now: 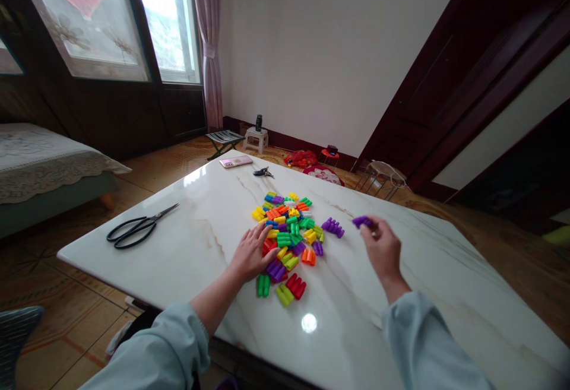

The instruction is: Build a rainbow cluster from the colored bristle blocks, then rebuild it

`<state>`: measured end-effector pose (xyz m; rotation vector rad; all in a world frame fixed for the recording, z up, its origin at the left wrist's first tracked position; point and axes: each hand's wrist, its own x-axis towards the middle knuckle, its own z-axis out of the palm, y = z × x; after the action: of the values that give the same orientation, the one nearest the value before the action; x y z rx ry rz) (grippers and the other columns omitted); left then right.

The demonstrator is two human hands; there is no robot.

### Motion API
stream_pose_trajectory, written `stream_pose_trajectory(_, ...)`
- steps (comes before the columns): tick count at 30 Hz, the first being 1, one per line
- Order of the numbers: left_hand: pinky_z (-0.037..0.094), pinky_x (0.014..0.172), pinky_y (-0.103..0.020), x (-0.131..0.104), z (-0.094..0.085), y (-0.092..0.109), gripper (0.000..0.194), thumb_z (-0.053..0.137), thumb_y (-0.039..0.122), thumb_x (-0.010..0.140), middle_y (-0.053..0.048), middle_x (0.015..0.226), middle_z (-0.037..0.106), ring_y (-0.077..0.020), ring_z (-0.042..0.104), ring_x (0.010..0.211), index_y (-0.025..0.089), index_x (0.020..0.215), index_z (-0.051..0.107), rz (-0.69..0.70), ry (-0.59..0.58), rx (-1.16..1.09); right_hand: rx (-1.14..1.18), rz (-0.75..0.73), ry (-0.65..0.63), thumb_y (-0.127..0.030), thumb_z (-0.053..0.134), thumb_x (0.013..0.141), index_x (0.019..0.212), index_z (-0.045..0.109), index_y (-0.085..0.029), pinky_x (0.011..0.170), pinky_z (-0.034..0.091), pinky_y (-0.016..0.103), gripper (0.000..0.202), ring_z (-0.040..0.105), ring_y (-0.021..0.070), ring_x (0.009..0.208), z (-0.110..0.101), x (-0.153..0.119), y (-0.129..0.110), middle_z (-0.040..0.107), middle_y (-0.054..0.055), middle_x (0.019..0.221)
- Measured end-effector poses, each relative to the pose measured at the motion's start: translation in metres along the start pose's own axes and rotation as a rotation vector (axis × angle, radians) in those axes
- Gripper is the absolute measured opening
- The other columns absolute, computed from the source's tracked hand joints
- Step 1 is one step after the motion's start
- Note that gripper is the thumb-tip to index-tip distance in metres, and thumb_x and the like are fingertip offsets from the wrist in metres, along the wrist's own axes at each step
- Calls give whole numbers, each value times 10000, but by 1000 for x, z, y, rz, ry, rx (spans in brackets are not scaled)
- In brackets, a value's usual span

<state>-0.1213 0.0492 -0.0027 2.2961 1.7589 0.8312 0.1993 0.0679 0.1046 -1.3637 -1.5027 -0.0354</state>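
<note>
Pinching one purple plastic piece (360,222) in the right hand (383,250), right of and near a purple row (333,227) on the bench (178,277). Extending the left hand (250,254), loosely open, over the left side of the multicoloured pile (294,227), probably touching it.

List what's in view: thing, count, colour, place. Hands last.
Table: one, white marbled, foreground
Pile: many plastic pieces, mixed colours, mid-table
Piece row: one, purple, right of pile
Held piece: one, purple, right hand
Scissors: one, black, table's left
Phone: one, pink, table's far end
Hand tool: one, black, beside phone
Bed: one, pale-covered, left
Window panes: several, bright, left
Curtain: one, pinkish, beside window panes
Stools: several, mixed colours, beyond table
Jar: one, dark, on white stool
Bundle: one, red, beyond table
Door: one, dark red, right
Sleeves: two, pale blue, foreground
Left hand: one, bare, on pile
Right hand: one, bare, right of piece row
</note>
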Motion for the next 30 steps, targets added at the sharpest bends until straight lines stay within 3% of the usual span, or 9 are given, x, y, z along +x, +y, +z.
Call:
stream_pose_trajectory(4, 262, 1144, -483, 0, -1, 0, 654, 424, 583, 878, -112, 1493, 380, -285, 385, 1352, 217, 1418, 380, 0, 7, -1, 131, -70, 188, -350, 551, 833, 1191, 562, -204, 604, 523, 262, 387, 642, 141, 714, -19, 74, -18, 673, 46, 946)
stream_pose_trajectory(7, 261, 1146, -479, 0, 1, -1, 645, 434, 576, 876, -103, 1495, 379, -280, 376, 1359, 229, 1418, 382, 8, 10, -14, -11, -64, 304, -370, 538, 827, 1128, 610, -179, 650, 530, 302, 363, 642, 162, 716, -11, 51, 13, 684, 74, 945)
stream_pose_trajectory(8, 258, 1147, -478, 0, 1, -1, 642, 437, 574, 875, -96, 1495, 380, -278, 373, 1361, 235, 1417, 382, 10, 10, -18, -72, -45, 281, -379, 538, 812, 1044, 642, -171, 636, 527, 312, 328, 634, 172, 685, -5, 33, 29, 691, 79, 897)
stream_pose_trajectory(10, 252, 1150, -477, 0, 1, -1, 642, 440, 576, 874, -85, 1497, 380, -275, 365, 1365, 244, 1420, 377, 6, 4, -21, -118, -38, 43, -396, 529, 781, 802, 665, -204, 597, 520, 323, 236, 618, 194, 622, 9, -2, 58, 693, 67, 752)
stream_pose_trajectory(12, 245, 1152, -478, -1, 1, -1, 649, 436, 584, 875, -83, 1502, 371, -274, 361, 1367, 244, 1424, 370, -4, -8, -20, -118, -11, -64, -382, 533, 770, 759, 670, -229, 611, 519, 327, 206, 619, 205, 620, 22, -17, 77, 701, 74, 733)
stream_pose_trajectory(17, 231, 1155, -489, 0, -2, 1, 657, 443, 581, 877, -88, 1510, 355, -278, 356, 1368, 244, 1434, 352, -13, -15, -26, -76, 46, 81, -337, 479, 810, 1005, 667, -142, 736, 511, 337, 333, 642, 196, 759, 36, 45, 86, 714, 103, 918)
stream_pose_trajectory(20, 232, 1156, -483, 0, -3, 2, 650, 445, 577, 878, -89, 1508, 359, -274, 351, 1373, 245, 1431, 359, -12, -26, -31, -151, 63, -53, -321, 534, 751, 984, 687, -147, 760, 500, 338, 328, 648, 205, 763, 46, 68, 97, 722, 102, 890)
stream_pose_trajectory(23, 237, 1155, -480, 0, -2, 1, 659, 438, 585, 878, -92, 1515, 346, -280, 351, 1372, 238, 1433, 359, -17, -32, -27, -218, 108, -225, -292, 540, 711, 881, 713, -168, 728, 503, 333, 272, 658, 214, 728, 58, 49, 116, 729, 82, 796)
stream_pose_trajectory(30, 241, 1153, -484, 0, -2, 1, 662, 427, 588, 883, -105, 1515, 344, -282, 352, 1372, 222, 1430, 361, -23, -44, -14, -241, 121, -353, -257, 530, 720, 851, 729, -167, 756, 501, 333, 255, 670, 219, 766, 74, 16, 136, 737, 86, 833)
